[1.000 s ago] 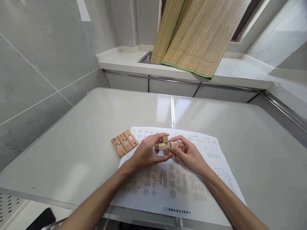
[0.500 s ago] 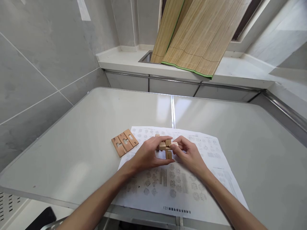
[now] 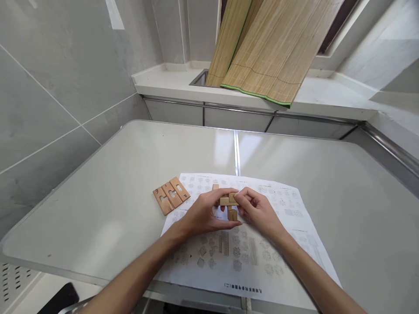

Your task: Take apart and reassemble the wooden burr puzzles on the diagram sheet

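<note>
Between thumb and fingers, my left hand (image 3: 204, 212) grips a cluster of interlocked light wooden blocks (image 3: 231, 213) above a printed sheet (image 3: 242, 277). My right hand (image 3: 258, 210) pinches the cluster's upper right part, its thumb and index finger together on a block; its other fingers are curled behind. Beyond my left fingers, a separate-looking light wooden block (image 3: 215, 186) partly shows. Three flat wooden pieces with cut-out slots and marks (image 3: 171, 196) lie side by side at the sheet's upper left edge.
The sheet lies on a white table (image 3: 131, 174) with a metal seam down its middle. Behind stands a white counter (image 3: 170, 89) with a sink edge and a bamboo mat (image 3: 268, 52). A dark object (image 3: 60, 298) is at the lower left.
The block cluster has shifted and turned slightly in my hands. A pale piece formerly visible by my right fingertips no longer shows. The light block beyond my left fingers is more exposed.
</note>
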The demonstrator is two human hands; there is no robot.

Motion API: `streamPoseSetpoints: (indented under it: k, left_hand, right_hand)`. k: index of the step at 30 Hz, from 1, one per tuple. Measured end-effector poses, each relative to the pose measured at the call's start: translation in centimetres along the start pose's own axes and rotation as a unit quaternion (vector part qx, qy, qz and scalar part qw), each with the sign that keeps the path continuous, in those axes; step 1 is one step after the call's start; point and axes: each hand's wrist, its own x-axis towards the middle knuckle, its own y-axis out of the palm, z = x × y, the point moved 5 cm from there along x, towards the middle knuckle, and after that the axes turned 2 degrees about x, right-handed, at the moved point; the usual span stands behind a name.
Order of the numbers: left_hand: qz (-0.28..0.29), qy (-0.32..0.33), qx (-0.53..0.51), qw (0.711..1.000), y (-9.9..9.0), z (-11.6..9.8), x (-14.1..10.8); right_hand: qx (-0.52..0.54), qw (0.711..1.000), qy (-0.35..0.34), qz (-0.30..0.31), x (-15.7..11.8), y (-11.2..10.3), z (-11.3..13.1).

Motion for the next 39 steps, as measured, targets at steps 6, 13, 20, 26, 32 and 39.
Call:
streamPoseSetpoints:
  k: [6, 13, 20, 26, 32, 39]
  left_hand:
    - [-0.018, -0.066, 0.001, 0.998, -0.6, 0.2, 0.3]
    - [-0.04, -0.132, -0.033, 0.99, -1.2, 0.7, 0.3]
    - [-0.125, -0.165, -0.048, 0.977, -2.6, 1.1, 0.3]
    - [-0.218, -0.202, -0.089, 0.951, -4.3, 2.1, 0.2]
    - [-0.22, -0.204, -0.083, 0.95, -4.4, 2.2, 0.1]
    - [-0.218, -0.209, -0.065, 0.951, -4.1, 1.9, 0.1]
  right_hand:
    - [0.048, 0.999, -0.014, -0.007, 0.0, -0.1, 0.4]
    - [0.037, 0.998, -0.046, -0.011, 0.1, -0.3, 0.6]
    - [-0.107, 0.987, -0.107, -0.045, -0.1, -0.3, 0.5]
    - [-0.291, 0.919, -0.262, 0.053, -0.7, 2.1, 0.5]
    - [-0.377, 0.872, -0.302, 0.081, -0.9, 3.1, -0.1]
    - [-0.384, 0.872, -0.295, 0.07, -0.8, 3.1, -0.2]
